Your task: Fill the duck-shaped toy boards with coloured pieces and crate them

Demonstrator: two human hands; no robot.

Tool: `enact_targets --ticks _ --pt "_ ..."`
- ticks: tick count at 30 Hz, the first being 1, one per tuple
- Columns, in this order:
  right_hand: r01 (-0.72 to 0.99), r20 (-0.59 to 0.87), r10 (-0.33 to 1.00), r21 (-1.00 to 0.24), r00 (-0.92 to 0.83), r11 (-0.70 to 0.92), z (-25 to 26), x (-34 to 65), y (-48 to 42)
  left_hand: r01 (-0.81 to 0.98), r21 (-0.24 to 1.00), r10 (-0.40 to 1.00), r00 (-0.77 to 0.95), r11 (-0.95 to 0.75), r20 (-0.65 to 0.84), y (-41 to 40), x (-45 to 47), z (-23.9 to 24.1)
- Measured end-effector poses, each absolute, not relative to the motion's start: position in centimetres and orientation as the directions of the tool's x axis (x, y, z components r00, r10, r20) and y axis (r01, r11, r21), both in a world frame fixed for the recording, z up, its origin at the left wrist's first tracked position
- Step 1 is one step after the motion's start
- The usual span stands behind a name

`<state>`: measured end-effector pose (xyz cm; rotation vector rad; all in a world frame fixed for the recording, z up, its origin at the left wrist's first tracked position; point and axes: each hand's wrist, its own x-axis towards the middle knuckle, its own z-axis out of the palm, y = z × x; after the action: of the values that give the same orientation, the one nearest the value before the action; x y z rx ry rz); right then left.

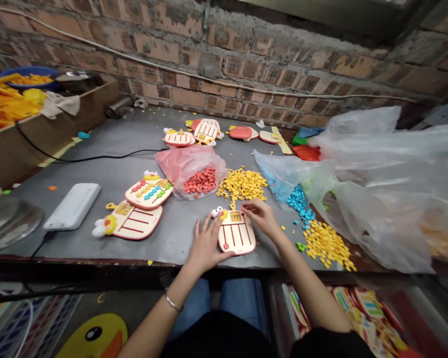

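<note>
A cream toy board with red slots and a yellow duck-like head lies near the table's front edge. My left hand rests along its left side, fingers spread, the thumb at the lower edge. One red bead sits at the bottom of the leftmost slot. At the board's top right corner, my right hand pinches a small red bead. Just behind the board lie a heap of yellow beads and a clear bag holding red beads.
To the left are a board with coloured beads, a bare board and a white power bank. Blue beads, more yellow beads and plastic bags lie right. Several boards lie near the brick wall.
</note>
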<state>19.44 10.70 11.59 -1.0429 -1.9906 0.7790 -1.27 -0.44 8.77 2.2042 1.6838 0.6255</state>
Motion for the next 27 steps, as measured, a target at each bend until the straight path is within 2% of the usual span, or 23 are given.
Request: enact_targets --ticks 3,6,9,13,18,23,27 --pt "0.557 0.339 0.826 -0.616 -0.451 0.557 10.2 20.3 10.0 0.844 0.457 0.959 0.228 -0.281 0.169 -0.4 -1.2 8.9" --pt "0.636 0.372 0.780 -0.452 -0.503 0.626 9.2 20.1 10.0 0.853 0.440 0.959 0.227 -0.279 0.168 -0.5 -1.1 9.0" --pt "0.636 0.379 0.753 -0.405 -0.537 0.657 9.3 20.4 9.4 0.862 0.433 0.964 0.215 -0.262 0.156 -0.5 -1.1 9.1" --pt "0.563 0.344 0.749 -0.501 -0.567 0.657 9.7 21.2 7.9 0.864 0.436 0.968 0.215 -0.250 0.130 -0.5 -1.0 9.2" --pt "0.499 0.280 0.838 -0.699 -0.469 0.512 9.4 18.5 7.4 0.854 0.449 0.965 0.241 -0.262 0.104 -0.4 -1.1 9.3" --pt "0.488 0.250 0.776 -0.656 -0.579 0.576 10.3 15.0 7.1 0.847 0.469 0.968 0.232 -0.249 0.095 -0.4 -1.2 9.1" --pt "0.346 0.098 0.655 -0.786 -0.749 0.512 11.2 15.9 7.6 0.835 0.490 0.967 0.238 -0.251 0.090 -0.3 -1.3 9.0"
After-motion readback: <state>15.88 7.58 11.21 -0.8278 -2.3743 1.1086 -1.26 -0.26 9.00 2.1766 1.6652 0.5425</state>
